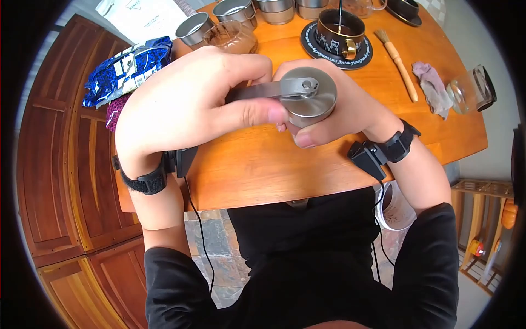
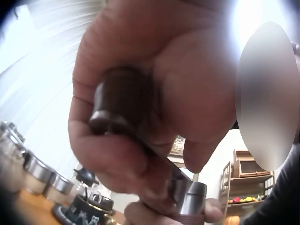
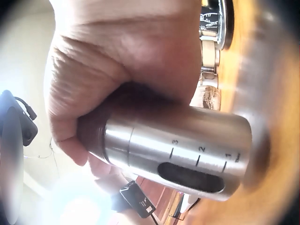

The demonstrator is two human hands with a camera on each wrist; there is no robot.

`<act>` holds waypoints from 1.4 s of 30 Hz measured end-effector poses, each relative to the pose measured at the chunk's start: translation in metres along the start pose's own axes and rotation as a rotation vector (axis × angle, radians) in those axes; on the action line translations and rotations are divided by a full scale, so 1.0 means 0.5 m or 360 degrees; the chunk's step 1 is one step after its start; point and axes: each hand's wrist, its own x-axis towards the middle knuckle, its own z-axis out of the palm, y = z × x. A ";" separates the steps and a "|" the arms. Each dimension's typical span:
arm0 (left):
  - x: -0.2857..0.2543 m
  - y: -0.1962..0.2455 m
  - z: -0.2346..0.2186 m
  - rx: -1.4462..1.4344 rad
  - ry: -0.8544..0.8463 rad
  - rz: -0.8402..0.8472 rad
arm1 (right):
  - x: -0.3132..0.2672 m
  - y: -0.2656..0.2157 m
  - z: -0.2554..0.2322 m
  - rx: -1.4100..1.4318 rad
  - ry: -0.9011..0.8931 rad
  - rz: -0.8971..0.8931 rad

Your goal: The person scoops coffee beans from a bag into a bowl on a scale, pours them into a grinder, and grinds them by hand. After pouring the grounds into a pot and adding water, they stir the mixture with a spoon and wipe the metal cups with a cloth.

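Note:
A steel hand coffee grinder (image 1: 323, 104) is held upright above the table, its round lid facing the head camera. My right hand (image 1: 353, 101) grips its body, with the fingers wrapped round the upper part. In the right wrist view, the grinder's lower steel cylinder (image 3: 187, 145) shows marks 1 to 3 and a dark oval window. Over the lid runs the crank arm (image 1: 257, 92), blurred near my left hand (image 1: 186, 104). That hand holds the crank's dark knob (image 2: 124, 96), its fingers curled round it in the left wrist view.
Behind the hands, a black cup (image 1: 331, 35) stands on a patterned saucer (image 1: 309, 46). A wooden-handled brush (image 1: 402, 71), a crumpled cloth (image 1: 433, 82) and a glass vessel (image 1: 460, 96) lie at right. A blue packet (image 1: 131, 68), a brown glass vessel (image 1: 235, 38) and several metal cups (image 1: 194, 28) are at left and back.

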 end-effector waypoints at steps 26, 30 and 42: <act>0.025 -0.019 0.027 0.0063 0.0066 0.0457 | -0.001 0.005 0.020 -0.0025 -0.0101 0.0123; 0.023 -0.017 0.026 0.0107 0.0121 0.0426 | 0.002 0.003 0.022 -0.0205 -0.0097 0.0118; -0.024 -0.047 0.000 -0.0728 0.0570 0.0040 | -0.005 0.004 0.029 -0.0295 -0.0119 0.0063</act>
